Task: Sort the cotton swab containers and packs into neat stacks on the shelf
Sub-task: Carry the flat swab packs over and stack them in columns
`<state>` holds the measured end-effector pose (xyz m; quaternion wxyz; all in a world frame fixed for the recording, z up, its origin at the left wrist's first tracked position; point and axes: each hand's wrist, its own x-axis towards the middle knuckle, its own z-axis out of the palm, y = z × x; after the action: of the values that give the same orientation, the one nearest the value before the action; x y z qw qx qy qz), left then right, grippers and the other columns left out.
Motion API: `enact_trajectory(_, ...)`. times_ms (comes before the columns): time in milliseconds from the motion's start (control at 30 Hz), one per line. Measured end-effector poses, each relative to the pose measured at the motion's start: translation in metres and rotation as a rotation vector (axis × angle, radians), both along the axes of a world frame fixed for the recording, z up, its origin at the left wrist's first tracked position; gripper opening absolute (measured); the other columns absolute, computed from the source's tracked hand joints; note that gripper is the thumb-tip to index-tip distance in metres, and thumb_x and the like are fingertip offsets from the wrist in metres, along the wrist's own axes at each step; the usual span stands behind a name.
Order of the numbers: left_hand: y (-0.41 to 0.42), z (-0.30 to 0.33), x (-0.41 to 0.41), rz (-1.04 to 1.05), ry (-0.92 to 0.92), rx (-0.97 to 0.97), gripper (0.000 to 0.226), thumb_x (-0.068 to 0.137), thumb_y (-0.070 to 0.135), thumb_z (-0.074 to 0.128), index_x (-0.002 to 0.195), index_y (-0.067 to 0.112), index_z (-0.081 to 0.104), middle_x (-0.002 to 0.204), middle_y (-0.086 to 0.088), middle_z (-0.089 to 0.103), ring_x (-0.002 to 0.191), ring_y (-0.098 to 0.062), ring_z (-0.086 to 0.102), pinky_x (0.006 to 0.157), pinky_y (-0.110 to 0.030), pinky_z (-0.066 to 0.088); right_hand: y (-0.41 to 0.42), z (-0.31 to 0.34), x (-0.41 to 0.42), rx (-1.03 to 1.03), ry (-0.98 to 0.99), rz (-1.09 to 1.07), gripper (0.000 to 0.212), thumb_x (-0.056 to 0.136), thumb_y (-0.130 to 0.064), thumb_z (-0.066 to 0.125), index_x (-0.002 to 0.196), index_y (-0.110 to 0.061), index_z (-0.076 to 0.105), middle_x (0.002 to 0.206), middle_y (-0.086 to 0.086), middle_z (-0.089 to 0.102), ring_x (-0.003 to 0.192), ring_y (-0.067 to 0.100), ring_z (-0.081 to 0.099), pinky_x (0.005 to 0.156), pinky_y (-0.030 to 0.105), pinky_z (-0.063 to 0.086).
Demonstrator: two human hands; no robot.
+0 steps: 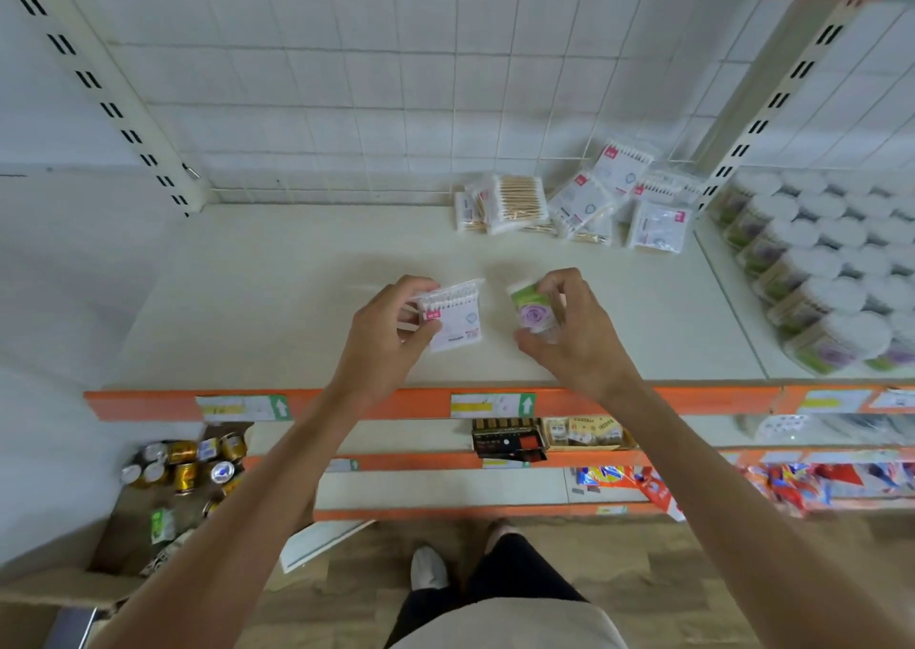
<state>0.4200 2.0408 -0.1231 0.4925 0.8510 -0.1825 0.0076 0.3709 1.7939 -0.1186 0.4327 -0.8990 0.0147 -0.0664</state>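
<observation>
My left hand (383, 324) grips a flat white pack of cotton swabs (455, 319) with a pink label, held just above the cream shelf (247, 302). My right hand (574, 331) grips a round cotton swab container (531, 309) with a green label and a purple rose, tilted on its side. A loose heap of swab packs (569, 203) lies at the back of the shelf against the wire grid. Several round containers (812, 262) stand in rows on the adjoining shelf section at the right.
The shelf's orange front edge (396, 401) carries price labels. Lower shelves hold boxes (544, 433) and colourful packets (742, 480). A cardboard box with gold cans (183, 465) sits on the floor at the left. My feet (431, 567) stand on the wooden floor.
</observation>
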Motion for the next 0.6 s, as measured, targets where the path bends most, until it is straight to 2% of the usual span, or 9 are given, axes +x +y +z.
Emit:
enact_trajectory(33,-0.001,0.002,-0.002,-0.004,0.01,-0.004,0.035,0.09,0.008,0.07,0.122,0.019,0.062,0.112,0.005,0.066,0.093,0.003,0.063,0.073,-0.007,0.047,0.0,0.0,-0.004,0.016,-0.012,-0.019,0.049,0.079,-0.019,0.077,0.105,-0.029,0.037,0.106,0.003,0.053,0.09,0.02,0.058,0.066,0.024,0.044)
enact_trajectory(100,-0.008,0.005,-0.006,-0.033,0.023,0.0,0.035,0.09,0.01,0.07,0.122,0.022,0.062,0.113,0.007,0.067,0.092,0.001,0.064,0.073,-0.01,0.049,-0.005,0.001,-0.013,0.045,-0.03,-0.066,0.05,0.08,-0.017,0.077,0.104,-0.024,0.034,0.101,0.005,0.052,0.083,0.025,0.058,0.06,0.023,0.043)
enact_trajectory(200,-0.022,0.011,-0.015,-0.08,0.04,0.009,0.035,0.09,0.011,0.071,0.121,0.025,0.063,0.112,0.008,0.067,0.092,-0.004,0.066,0.075,-0.013,0.05,-0.019,0.011,-0.026,0.083,-0.038,-0.096,0.057,0.081,-0.013,0.077,0.116,-0.021,0.032,0.099,-0.004,0.054,0.084,0.018,0.061,0.061,0.017,0.046)
enact_trajectory(300,-0.043,0.023,-0.021,-0.171,0.034,0.064,0.036,0.089,0.012,0.073,0.12,0.027,0.063,0.108,0.009,0.067,0.09,-0.006,0.067,0.076,-0.016,0.05,-0.04,0.023,-0.04,0.108,-0.046,-0.105,0.067,0.08,-0.012,0.077,0.127,-0.026,0.032,0.1,-0.007,0.056,0.083,0.014,0.064,0.067,0.021,0.049)
enact_trajectory(467,-0.111,0.052,-0.031,-0.32,-0.023,0.135,0.035,0.088,0.011,0.075,0.118,0.026,0.064,0.1,0.015,0.065,0.085,-0.005,0.066,0.074,-0.012,0.048,-0.096,0.041,-0.081,0.145,-0.122,-0.214,0.067,0.078,-0.007,0.078,0.13,-0.02,0.038,0.096,-0.005,0.058,0.071,0.007,0.061,0.058,0.013,0.044)
enact_trajectory(533,-0.149,0.06,-0.044,-0.366,-0.027,0.119,0.034,0.089,0.014,0.074,0.12,0.026,0.063,0.098,0.019,0.063,0.087,-0.003,0.065,0.075,-0.011,0.049,-0.125,0.047,-0.105,0.154,-0.14,-0.257,0.066,0.077,-0.006,0.078,0.129,-0.019,0.04,0.098,-0.002,0.06,0.068,0.006,0.06,0.058,0.017,0.045)
enact_trajectory(600,-0.193,0.065,-0.061,-0.429,-0.04,0.109,0.035,0.09,0.016,0.073,0.122,0.024,0.063,0.1,0.021,0.061,0.09,-0.001,0.064,0.077,-0.01,0.05,-0.162,0.051,-0.133,0.138,-0.166,-0.281,0.064,0.077,-0.007,0.079,0.127,-0.02,0.04,0.102,-0.002,0.062,0.073,0.01,0.061,0.062,0.028,0.049)
